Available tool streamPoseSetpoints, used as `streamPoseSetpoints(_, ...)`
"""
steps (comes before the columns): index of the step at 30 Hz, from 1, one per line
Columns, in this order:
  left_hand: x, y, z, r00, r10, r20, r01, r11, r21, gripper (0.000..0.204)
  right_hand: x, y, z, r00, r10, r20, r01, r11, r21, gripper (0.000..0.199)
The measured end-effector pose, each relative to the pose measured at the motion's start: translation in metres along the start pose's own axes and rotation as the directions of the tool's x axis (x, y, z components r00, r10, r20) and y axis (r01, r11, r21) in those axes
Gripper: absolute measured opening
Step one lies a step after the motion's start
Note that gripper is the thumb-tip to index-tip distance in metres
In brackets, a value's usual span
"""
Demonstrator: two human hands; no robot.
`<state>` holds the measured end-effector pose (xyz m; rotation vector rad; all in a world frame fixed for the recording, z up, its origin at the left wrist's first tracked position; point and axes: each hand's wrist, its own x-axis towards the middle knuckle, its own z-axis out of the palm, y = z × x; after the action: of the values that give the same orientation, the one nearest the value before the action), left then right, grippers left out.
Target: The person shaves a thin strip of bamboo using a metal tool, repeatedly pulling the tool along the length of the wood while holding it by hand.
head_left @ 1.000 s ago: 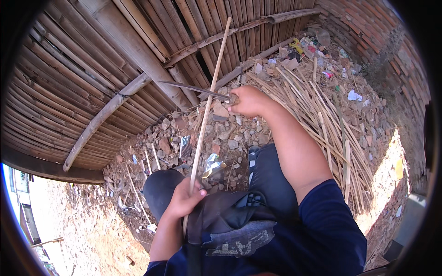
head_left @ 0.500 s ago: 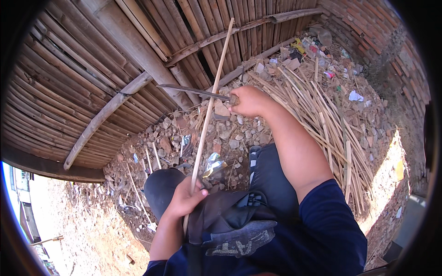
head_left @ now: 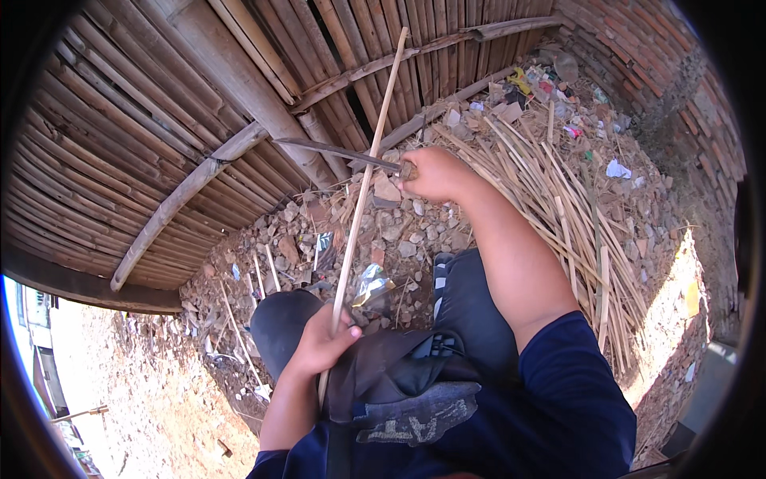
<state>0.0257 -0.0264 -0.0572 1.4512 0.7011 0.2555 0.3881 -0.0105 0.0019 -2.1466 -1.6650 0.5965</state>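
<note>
The left hand (head_left: 323, 345), low in the centre of the frame, grips the foot of a long bamboo stick (head_left: 363, 195), while the right hand (head_left: 435, 172) is closed on a dark knife (head_left: 335, 149) whose blade meets the stick about halfway up. Judging by the blade's place, the upper half is yet to be shaved. The bamboo wall (head_left: 159, 120) crowds the upper left; split strips (head_left: 558, 199) fill the right.

A crumpled silver wrapper (head_left: 371, 283) lies on rubble; coloured packets (head_left: 531, 80) lie by the wall.

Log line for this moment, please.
left hand: grips bamboo stick low | right hand: holds knife against stick | ground: rubble, split bamboo pile
</note>
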Motion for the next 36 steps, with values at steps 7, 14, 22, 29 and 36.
streamPoseSetpoints(7, 0.0, -0.001, 0.0, 0.999, 0.032, -0.012, -0.032, 0.999, 0.037, 0.026, -0.006, -0.013, 0.005, 0.989, -0.078, 0.128, 0.085, 0.995, -0.051, 0.052)
streamPoseSetpoints(14, -0.002, 0.009, 0.005, 1.0, 0.016, -0.022, -0.017, 0.999, -0.044, 0.025, -0.005, -0.004, 0.003, 0.991, -0.085, 0.107, 0.087, 0.996, -0.016, 0.051)
streamPoseSetpoints(22, 0.0, 0.007, 0.004, 0.998, 0.063, -0.001, -0.063, 0.996, -0.06, 0.027, -0.004, -0.004, -0.003, 0.998, 0.06, 0.005, -0.06, 0.998, 0.011, 0.05)
streamPoseSetpoints(29, -0.001, 0.005, 0.001, 0.999, 0.046, -0.011, -0.046, 0.999, -0.01, 0.028, -0.015, -0.032, 0.001, 0.965, -0.087, 0.248, 0.114, 0.989, -0.097, 0.053)
streamPoseSetpoints(36, -0.002, 0.005, 0.002, 1.0, 0.02, 0.005, -0.019, 0.998, -0.054, 0.028, -0.005, 0.001, 0.006, 0.998, -0.05, -0.029, 0.05, 0.998, 0.024, 0.052)
